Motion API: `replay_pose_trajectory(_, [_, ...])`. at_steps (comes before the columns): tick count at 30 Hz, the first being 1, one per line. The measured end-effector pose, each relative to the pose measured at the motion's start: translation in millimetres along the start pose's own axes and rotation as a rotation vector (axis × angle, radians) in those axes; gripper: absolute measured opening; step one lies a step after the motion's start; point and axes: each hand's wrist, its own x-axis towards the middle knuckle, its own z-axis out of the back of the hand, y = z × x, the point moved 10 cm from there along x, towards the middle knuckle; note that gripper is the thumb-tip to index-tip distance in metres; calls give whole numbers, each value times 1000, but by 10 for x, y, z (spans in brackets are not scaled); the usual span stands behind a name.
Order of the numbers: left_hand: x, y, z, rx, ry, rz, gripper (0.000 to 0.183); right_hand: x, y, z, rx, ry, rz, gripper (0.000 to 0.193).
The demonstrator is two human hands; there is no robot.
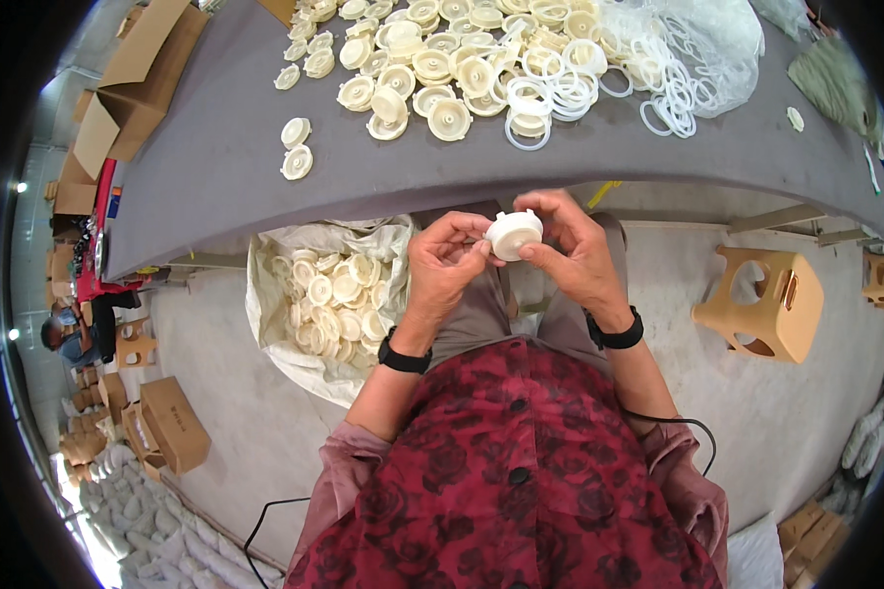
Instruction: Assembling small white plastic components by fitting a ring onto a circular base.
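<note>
A round cream plastic cap (516, 236) with small lugs on its rim is held between my two hands, just off the table's front edge. My left hand (444, 263) pinches its left side with thumb and fingers. On the right side, my right hand (578, 257) grips the rim, thumb low and fingers curled behind. Across the table lies a heap of similar caps (449, 119). Beside the heap, translucent white rings (528, 102) lie in a loose pile, partly over the caps. Whether a ring sits on the held cap I cannot tell.
A grey-covered table (216, 167) spans the far side. An open white sack (265, 339) of caps stands left of my legs. A clear plastic bag (732, 59) lies behind the rings. One tan stool (771, 299) stands at right. Cardboard boxes (172, 422) and a seated person (74, 339) are far left.
</note>
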Motion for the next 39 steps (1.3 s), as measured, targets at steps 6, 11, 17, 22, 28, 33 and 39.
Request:
replay_pose_trajectory(6, [-23, 13, 26, 1, -42, -60, 23, -243, -388, -27, 293, -9, -263, 36])
replay_pose_trajectory(11, [-12, -177, -26, 278, 61, -84, 29, -101, -45, -45, 38, 123, -69, 34])
replay_pose_trajectory(17, [20, -418, -129, 544, 135, -225, 22, -72, 170, -103, -187, 246, 73, 35])
replay_pose_trajectory(22, [27, -356, -107, 573, 200, -197, 20, -67, 260, -187, -326, 352, 189, 38])
replay_pose_trajectory(28, [8, -135, -59, 355, 160, 27, 29, -42, 320, -271, -494, 473, 226, 41])
replay_pose_trajectory(33, [51, -123, 24, 222, 15, -48, 30, -83, -5, -138, -117, 233, -73, 43])
replay_pose_trajectory(39, [1, -112, 82, 90, -41, -94, 30, -275, -384, -100, 246, 54, -281, 35])
